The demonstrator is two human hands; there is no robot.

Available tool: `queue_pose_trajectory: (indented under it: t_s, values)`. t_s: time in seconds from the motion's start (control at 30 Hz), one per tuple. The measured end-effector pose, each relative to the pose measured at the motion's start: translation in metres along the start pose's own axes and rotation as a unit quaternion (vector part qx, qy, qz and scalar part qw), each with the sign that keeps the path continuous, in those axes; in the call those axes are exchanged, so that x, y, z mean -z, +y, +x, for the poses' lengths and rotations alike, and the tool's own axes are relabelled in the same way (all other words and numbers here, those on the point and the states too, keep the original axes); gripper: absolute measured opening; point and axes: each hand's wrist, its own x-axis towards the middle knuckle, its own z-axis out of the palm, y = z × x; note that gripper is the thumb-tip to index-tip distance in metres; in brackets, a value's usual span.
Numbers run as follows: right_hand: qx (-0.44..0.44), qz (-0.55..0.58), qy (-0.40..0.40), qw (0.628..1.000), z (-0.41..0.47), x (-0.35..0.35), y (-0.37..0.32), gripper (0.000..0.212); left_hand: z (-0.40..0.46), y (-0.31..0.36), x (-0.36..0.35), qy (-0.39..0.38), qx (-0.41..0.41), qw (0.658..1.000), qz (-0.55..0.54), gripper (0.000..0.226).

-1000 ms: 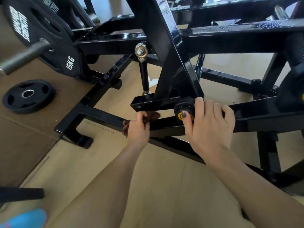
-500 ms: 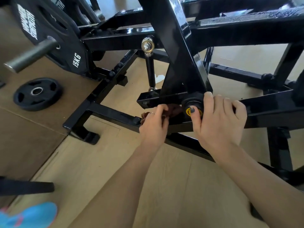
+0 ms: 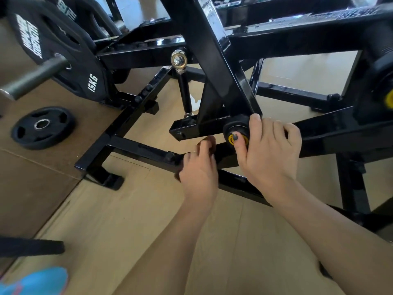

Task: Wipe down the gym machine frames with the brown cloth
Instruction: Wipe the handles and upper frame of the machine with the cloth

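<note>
Here the left hand (image 3: 198, 173) keeps its grip closed around the brown cloth (image 3: 209, 142) against the black frame (image 3: 140, 149); at three o'clock, the right hand (image 3: 270, 154) grasps the pivot cap (image 3: 237, 133).

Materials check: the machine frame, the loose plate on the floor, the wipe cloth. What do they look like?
Frame: looks like steel tube under gloss black paint; it shows sharp reflections and square edges.
Loose plate: matte black, probably rubber-coated, with a shiny metal ring at its hub.
Brown cloth: soft fabric, bunched in the left hand; mostly hidden, so the weave is unclear.
</note>
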Motion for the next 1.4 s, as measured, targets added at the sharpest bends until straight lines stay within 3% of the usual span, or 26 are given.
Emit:
queue_pose_trajectory:
  t_s: [0.07,0.17,0.23,0.33,0.43,0.53,0.7,0.83,1.0,1.1,1.23,1.4]
  values:
    - [-0.004,0.009,0.009,1.0,0.0,-0.001,0.0,0.06,-0.009,0.013,-0.003,0.028,-0.021,0.998,-0.051,0.024]
    - [-0.003,0.012,0.015,1.0,0.001,-0.001,-0.001,0.059,-0.001,0.002,-0.007,0.015,0.021,0.995,-0.1,0.023]
    - [0.0,0.01,0.012,1.0,0.001,-0.001,0.0,0.059,0.009,-0.016,-0.012,-0.011,0.117,0.984,-0.136,0.025]
    - [0.009,0.008,0.022,1.0,0.0,-0.002,0.002,0.059,0.024,-0.046,-0.018,-0.034,0.283,0.935,-0.212,0.027]
    - [0.014,0.007,0.028,0.999,0.0,-0.004,0.002,0.059,0.036,-0.05,-0.02,-0.031,0.337,0.914,-0.223,0.025]
    - [0.017,0.003,0.031,0.999,-0.001,-0.005,0.003,0.058,0.03,-0.023,-0.018,-0.005,0.31,0.927,-0.21,0.022]
    - [0.01,0.002,0.036,0.999,-0.002,-0.005,0.002,0.055,0.003,0.025,-0.01,0.039,0.138,0.963,-0.23,0.017]
    - [0.007,0.0,0.034,0.999,-0.002,-0.006,0.002,0.057,0.007,0.016,-0.005,0.005,0.153,0.942,-0.298,0.015]
    - [0.009,0.003,0.034,0.999,-0.002,-0.006,0.002,0.058,0.033,-0.036,-0.014,-0.073,0.207,0.969,-0.116,0.031]
    - [0.009,0.0,0.031,0.999,-0.001,-0.007,0.001,0.057,0.045,-0.052,-0.015,-0.116,0.227,0.962,-0.103,0.031]
    - [0.005,-0.005,0.011,1.0,-0.002,-0.004,0.0,0.058,0.035,-0.02,-0.009,-0.071,0.19,0.974,-0.105,0.024]
    - [0.0,0.012,-0.006,1.0,-0.001,0.002,-0.001,0.057,0.001,0.018,0.002,0.009,0.03,0.987,-0.157,0.017]
